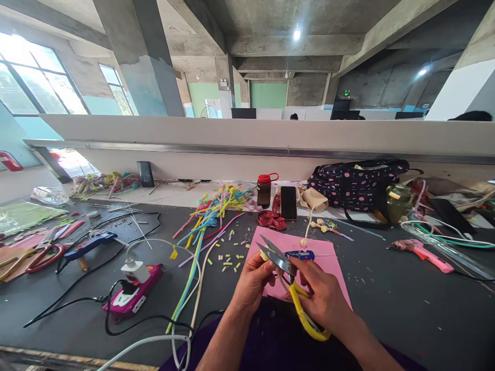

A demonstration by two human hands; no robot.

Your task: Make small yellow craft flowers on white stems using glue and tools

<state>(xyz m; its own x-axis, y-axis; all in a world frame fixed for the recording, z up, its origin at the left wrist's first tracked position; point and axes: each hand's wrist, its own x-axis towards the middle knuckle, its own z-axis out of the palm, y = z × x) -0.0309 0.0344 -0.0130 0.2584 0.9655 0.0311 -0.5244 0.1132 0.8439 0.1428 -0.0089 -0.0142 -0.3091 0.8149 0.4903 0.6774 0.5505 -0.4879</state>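
Observation:
My right hand (pixel 323 296) grips yellow-handled scissors (pixel 288 278), blades open and pointing up-left over a pink sheet (pixel 328 257). My left hand (pixel 253 281) is closed in a pinch just beside the blades, holding a small yellowish piece (pixel 264 254) at the blade tips. A blue glue gun (pixel 299 254) lies on the pink sheet just beyond the scissors. Small cut yellow bits (pixel 228 257) are scattered on the dark table to the left.
A bundle of coloured pipe cleaners (pixel 209 216) fans out left of centre. A pink power strip with white plug (pixel 133 291) and cables lies at left, red scissors (pixel 44 256) farther left. A phone (pixel 288 202), brown bottle (pixel 264 190), polka-dot bag (pixel 353 185) and pink glue gun (pixel 419 251) sit behind and right.

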